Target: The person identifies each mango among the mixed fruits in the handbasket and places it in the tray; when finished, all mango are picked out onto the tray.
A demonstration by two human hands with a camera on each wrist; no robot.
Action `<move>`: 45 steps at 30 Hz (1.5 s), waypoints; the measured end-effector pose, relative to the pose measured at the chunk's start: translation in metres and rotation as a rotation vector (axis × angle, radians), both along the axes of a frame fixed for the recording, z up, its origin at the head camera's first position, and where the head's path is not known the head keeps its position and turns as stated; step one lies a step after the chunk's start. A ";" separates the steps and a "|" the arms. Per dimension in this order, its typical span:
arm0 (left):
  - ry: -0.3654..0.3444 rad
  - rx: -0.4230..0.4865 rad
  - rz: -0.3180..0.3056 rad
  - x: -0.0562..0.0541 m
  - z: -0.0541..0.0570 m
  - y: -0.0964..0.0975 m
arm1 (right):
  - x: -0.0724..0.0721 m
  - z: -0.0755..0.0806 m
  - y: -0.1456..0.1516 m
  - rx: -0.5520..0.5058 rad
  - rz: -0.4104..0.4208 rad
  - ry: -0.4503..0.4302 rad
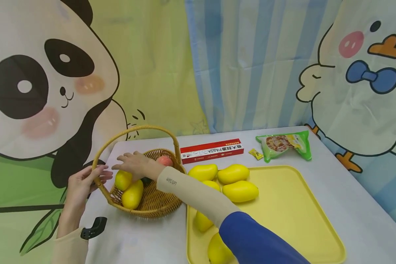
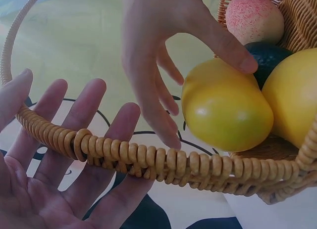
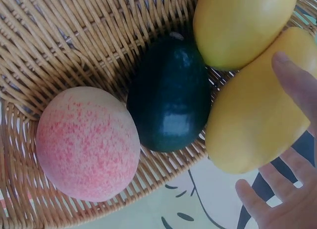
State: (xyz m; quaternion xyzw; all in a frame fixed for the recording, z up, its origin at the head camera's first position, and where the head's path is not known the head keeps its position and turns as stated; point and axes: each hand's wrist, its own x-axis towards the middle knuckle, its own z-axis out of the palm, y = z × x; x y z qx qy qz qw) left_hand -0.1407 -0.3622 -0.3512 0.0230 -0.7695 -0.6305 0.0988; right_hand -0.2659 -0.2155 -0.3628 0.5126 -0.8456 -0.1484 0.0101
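Note:
My left hand (image 1: 82, 181) is at the handle (image 1: 100, 146) of a wicker basket (image 1: 161, 209), its fingers extended behind the wrapped handle in the left wrist view. Over the basket's left side reaches my right hand (image 1: 136, 165), its thumb against a yellow mango (image 2: 228, 108) and its other fingers spread beyond the fruit. Beside that one lies a second mango (image 1: 132, 195). A dark green avocado (image 3: 169, 95) sits between the mangoes and a pink-speckled peach (image 3: 89, 145) inside the basket.
Several more mangoes (image 1: 241, 191) lie on a yellow tray (image 1: 283, 220) to the right, partly covered by the right arm. Behind stand a red and white pasta box (image 1: 212, 150), a small yellow packet (image 1: 256, 154) and a green food bag (image 1: 285, 145). Printed curtains hang behind the table.

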 end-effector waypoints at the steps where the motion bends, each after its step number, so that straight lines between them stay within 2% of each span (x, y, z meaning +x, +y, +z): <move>1: 0.004 -0.003 0.001 0.000 0.000 0.000 | 0.000 -0.001 0.000 -0.002 -0.003 -0.005; 9: 0.007 -0.003 0.006 -0.001 0.003 0.000 | 0.000 -0.005 -0.001 -0.004 -0.036 -0.041; 15: -0.014 -0.020 0.008 0.000 0.001 0.000 | 0.001 -0.012 -0.001 0.022 -0.038 -0.032; 24: -0.002 -0.009 0.000 0.000 -0.003 0.000 | 0.001 -0.014 0.002 -0.016 -0.018 -0.017; 34: 0.007 -0.006 0.001 0.002 -0.001 0.001 | 0.004 -0.007 0.007 -0.026 -0.021 -0.014; 45: 0.008 -0.030 0.007 0.001 0.001 0.003 | 0.010 0.016 0.028 -0.040 -0.018 -0.037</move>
